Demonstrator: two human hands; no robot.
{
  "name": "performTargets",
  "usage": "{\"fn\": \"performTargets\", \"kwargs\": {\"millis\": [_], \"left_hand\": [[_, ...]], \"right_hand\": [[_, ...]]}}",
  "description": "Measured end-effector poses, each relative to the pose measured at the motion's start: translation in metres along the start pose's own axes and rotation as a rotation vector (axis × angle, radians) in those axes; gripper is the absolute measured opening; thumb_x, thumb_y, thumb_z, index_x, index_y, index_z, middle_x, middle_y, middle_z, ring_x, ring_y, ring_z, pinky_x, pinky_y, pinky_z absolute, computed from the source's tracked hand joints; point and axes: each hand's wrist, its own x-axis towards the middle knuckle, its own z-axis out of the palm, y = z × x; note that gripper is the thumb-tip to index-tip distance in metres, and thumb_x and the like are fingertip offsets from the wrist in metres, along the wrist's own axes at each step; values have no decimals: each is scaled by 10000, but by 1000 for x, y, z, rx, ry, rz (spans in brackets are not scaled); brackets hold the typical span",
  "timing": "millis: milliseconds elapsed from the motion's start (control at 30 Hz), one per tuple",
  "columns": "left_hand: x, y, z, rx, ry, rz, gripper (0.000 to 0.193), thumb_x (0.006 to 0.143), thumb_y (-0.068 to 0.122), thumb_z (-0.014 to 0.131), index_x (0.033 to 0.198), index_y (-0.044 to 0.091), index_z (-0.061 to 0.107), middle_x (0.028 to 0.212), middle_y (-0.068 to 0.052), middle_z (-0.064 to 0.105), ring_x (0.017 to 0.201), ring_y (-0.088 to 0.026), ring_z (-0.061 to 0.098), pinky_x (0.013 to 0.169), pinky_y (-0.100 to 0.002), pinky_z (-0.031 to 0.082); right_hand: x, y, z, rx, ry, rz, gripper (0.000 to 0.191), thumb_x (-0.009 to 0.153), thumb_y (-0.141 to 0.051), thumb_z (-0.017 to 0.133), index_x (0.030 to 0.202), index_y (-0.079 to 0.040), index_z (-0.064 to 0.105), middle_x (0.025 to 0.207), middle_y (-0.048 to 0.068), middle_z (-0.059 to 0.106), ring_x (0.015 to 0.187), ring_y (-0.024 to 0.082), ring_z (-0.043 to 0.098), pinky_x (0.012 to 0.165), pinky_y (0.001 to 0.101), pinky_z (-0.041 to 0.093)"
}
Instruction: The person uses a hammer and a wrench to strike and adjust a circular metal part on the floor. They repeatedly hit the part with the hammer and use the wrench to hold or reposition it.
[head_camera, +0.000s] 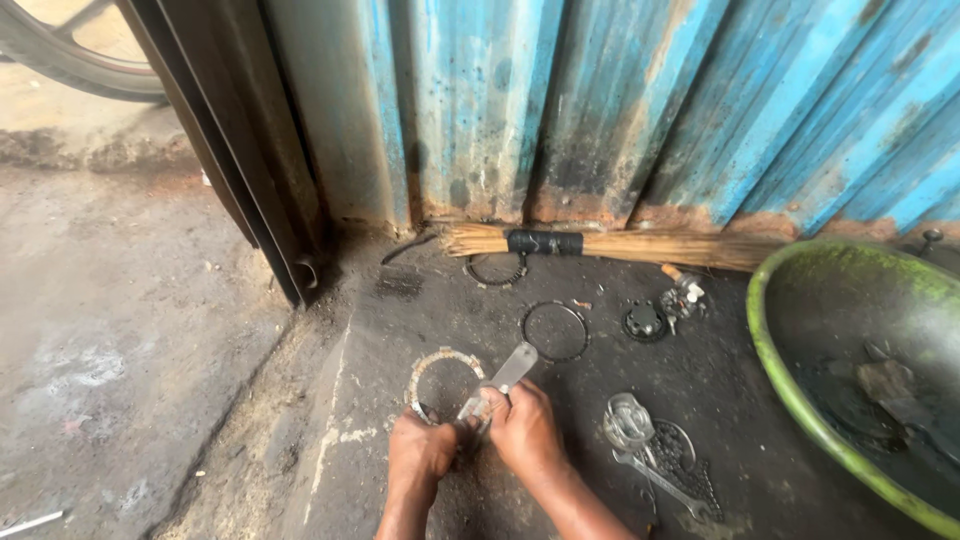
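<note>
- The friction ring (443, 378), a thin toothed disc, lies flat on the dark oily floor (420, 300), straight out from the blue corrugated wall (620, 100) and nearer to me than the broom at the wall's foot.
- My left hand (420, 452) sits at the near edge of that ring, fingers curled and pinched on its rim.
- My right hand (525, 430) is just beside the left, closed around the handle of a flat metal tool (503, 378) whose blade slants up and away towards the wall, alongside the ring's right edge.
- A plain metal ring (555, 331) lies between my hands and the wall, a little to the right of the tool's tip.
- A smaller toothed ring (495, 270) lies closer still to the wall, touching the straw broom (620, 247), which rests along the wall's rusty base and has a black band round it.
- A round black part (644, 321) and a small cluster of metal bits (683, 297) lie right of the plain ring, near the broom.
- A heap of shiny parts and a chain (660, 455) lies right of my right hand.
- A big green basin (790, 400) holding dark liquid stands farthest right along the wall.
</note>
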Motion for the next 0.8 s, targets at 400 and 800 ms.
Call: {"fn": "performTargets", "kwargs": {"millis": [400, 800], "left_hand": [[7, -10, 5, 38, 50, 50, 624, 646, 255, 949, 1154, -19, 711, 1035, -195, 763, 927, -277, 728, 825, -379, 560], [0, -1, 1, -40, 7, 59, 590, 628, 262, 912, 1014, -125, 690, 911, -229, 764, 788, -255, 725, 688, -384, 575]], "right_hand": [[0, -2, 4, -52, 178, -50, 174, 910, -161, 699, 832, -8, 726, 850, 216, 719, 813, 424, 685, 738, 494, 531], [22, -9, -27, 98, -145, 262, 267, 961, -301, 673, 973, -41, 732, 812, 172, 755, 725, 343, 731, 665, 464, 546]]}}
